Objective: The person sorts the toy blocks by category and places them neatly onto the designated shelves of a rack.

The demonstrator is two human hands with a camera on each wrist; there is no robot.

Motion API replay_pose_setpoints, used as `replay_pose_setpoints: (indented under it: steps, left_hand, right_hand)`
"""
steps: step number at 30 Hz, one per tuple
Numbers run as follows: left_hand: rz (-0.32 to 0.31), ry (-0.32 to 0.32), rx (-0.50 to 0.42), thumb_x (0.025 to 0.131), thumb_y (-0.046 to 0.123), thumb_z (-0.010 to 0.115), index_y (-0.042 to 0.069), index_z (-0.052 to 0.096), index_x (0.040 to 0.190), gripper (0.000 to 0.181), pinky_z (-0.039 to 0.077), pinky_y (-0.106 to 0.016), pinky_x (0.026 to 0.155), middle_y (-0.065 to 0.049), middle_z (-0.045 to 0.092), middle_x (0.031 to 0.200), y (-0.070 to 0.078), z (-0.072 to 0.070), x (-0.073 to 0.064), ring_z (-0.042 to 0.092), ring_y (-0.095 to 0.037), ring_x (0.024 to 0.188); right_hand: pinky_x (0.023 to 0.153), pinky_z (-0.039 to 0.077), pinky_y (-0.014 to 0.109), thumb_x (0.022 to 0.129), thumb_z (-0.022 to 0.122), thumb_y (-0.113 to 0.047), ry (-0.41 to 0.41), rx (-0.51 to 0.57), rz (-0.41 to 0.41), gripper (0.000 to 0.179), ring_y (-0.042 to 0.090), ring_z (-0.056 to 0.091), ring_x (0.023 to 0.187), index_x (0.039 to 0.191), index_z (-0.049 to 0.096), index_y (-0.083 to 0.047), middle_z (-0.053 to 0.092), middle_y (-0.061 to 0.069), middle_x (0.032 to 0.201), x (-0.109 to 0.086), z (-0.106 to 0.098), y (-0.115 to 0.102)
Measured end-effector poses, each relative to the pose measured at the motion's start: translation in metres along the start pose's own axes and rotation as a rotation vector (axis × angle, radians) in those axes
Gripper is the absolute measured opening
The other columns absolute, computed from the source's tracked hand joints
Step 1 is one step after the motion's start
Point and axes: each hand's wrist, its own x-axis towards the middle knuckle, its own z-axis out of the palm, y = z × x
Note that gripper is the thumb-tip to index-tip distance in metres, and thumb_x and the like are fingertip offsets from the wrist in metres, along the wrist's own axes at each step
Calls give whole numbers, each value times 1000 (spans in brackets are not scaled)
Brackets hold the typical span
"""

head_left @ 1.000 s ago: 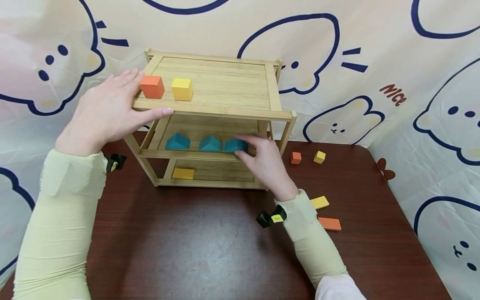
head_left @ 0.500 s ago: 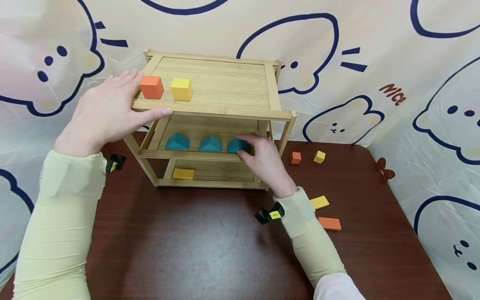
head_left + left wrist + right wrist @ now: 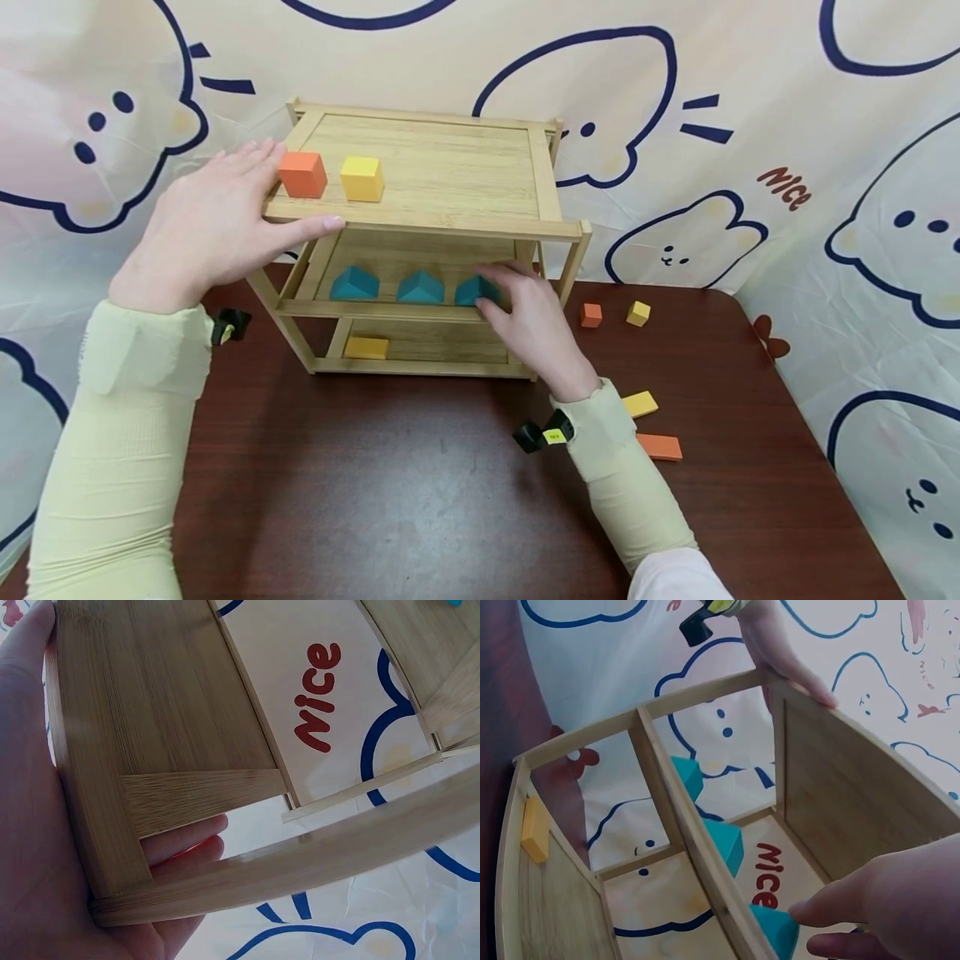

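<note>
At the left end of the top board of a small wooden rack (image 3: 450, 179), my left hand (image 3: 202, 221) grips the corner, thumb along the front edge. Its fingertips (image 3: 187, 847) show through the gap beside the board in the left wrist view. My right hand (image 3: 532, 325) reaches onto the middle shelf and pinches the rightmost blue triangular block (image 3: 469, 292) between thumb and forefinger. To the left of that block stand a second blue triangular block (image 3: 421, 287) and a third blue triangular block (image 3: 355, 283), in a row.
An orange cube (image 3: 302, 175) and a yellow cube (image 3: 362, 180) sit on the top board. A flat yellow block (image 3: 367, 347) lies on the bottom shelf. Right of the rack, the dark table (image 3: 405, 483) bears small cubes (image 3: 591, 316) and flat blocks (image 3: 660, 447).
The right hand and its blue triangular block have shifted slightly right along the middle shelf, mostly in the first half second. The left hand stays at the rack's corner.
</note>
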Motion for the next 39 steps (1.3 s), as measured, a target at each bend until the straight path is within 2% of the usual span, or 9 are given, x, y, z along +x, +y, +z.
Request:
replay_pose_setpoints:
  steps: [7,16,19,23,34,39]
  left_hand:
    - [-5,-4,3,90,77,49,1,21,161,108,19,-66,115,-25,17,164,0,0,0,18,-49,148]
    - [-6,-11,10,90,78,48,0,20,161,109,17,-64,117,-26,16,163,0,-1,-1,17,-49,148]
    - [-8,-12,11,90,78,48,0,20,161,109,17,-64,116,-26,16,163,1,-1,-1,17,-49,148]
    - [-9,-13,8,90,78,48,0,20,161,109,17,-64,116,-25,15,164,1,0,-1,17,-49,148]
    - [-7,-13,6,91,78,48,0,20,161,108,17,-63,117,-24,15,164,0,0,-1,17,-48,149]
    - [-7,-12,7,91,78,48,0,20,161,108,17,-63,117,-24,15,164,0,1,0,17,-48,149]
  right_hand:
    - [102,46,46,95,73,-13,-6,67,-7,38,25,59,121,133,68,-8,64,10,132,-9,-7,-7]
    - [94,51,44,94,76,-15,23,148,-99,39,24,63,114,132,69,-10,67,5,125,-26,-19,-12]
    - [95,51,42,93,77,-16,27,173,-107,40,20,63,115,132,70,-11,68,2,125,-31,-23,-13]
    - [97,51,40,93,77,-16,37,188,-111,40,14,62,116,132,70,-15,67,-3,126,-38,-28,-13]
    - [91,52,39,91,79,-14,78,186,-158,41,12,62,116,131,71,-16,69,-5,124,-55,-45,-3]
    - [89,52,36,90,81,-13,94,165,-145,42,11,62,114,130,72,-18,68,-9,124,-61,-53,0]
